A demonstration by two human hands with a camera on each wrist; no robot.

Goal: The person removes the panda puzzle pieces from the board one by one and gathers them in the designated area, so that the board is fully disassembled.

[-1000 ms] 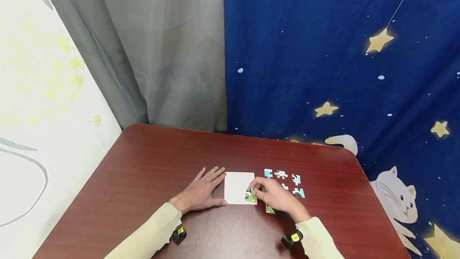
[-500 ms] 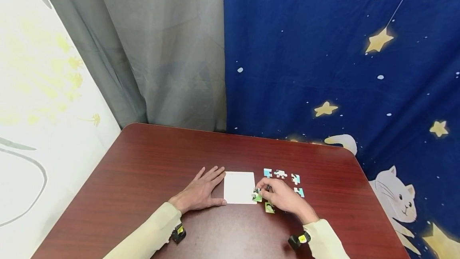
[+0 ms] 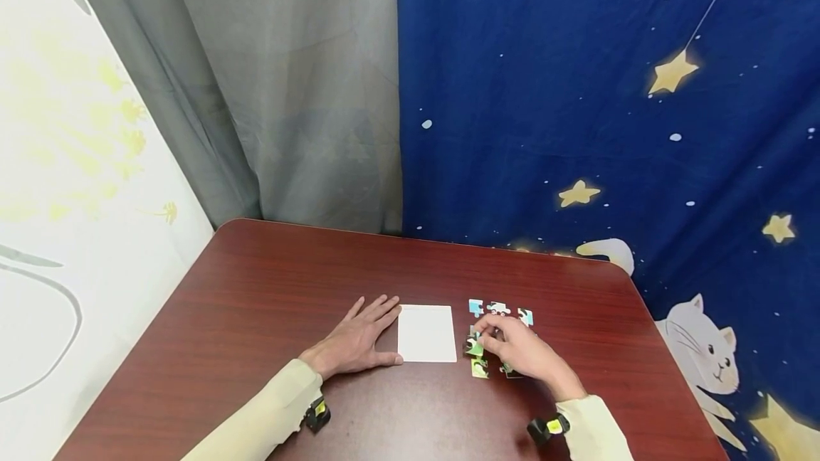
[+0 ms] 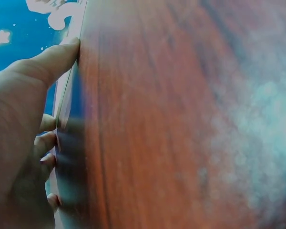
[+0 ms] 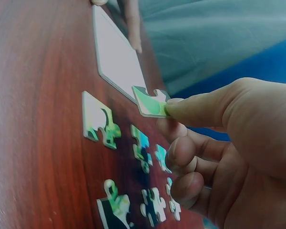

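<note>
Between thumb and forefinger my right hand pinches a jigsaw puzzle piece with green and white print, held up over the tabletop. In the head view that hand is right of a blank white square board, above loose puzzle pieces, and hides some of them. My left hand lies palm down with fingers spread, its thumb and fingertips at the board's left edge. The left wrist view shows the thumb and fingertips by the edge. A loose green corner piece lies nearest the board in the right wrist view.
Several blue and white puzzle pieces lie behind the right hand. The red-brown wooden table extends to a grey curtain and a blue star-patterned curtain at its back edge.
My right hand has carried the pinched puzzle piece rightward, from over the white board to above the loose pieces. The left hand has stayed in place.
</note>
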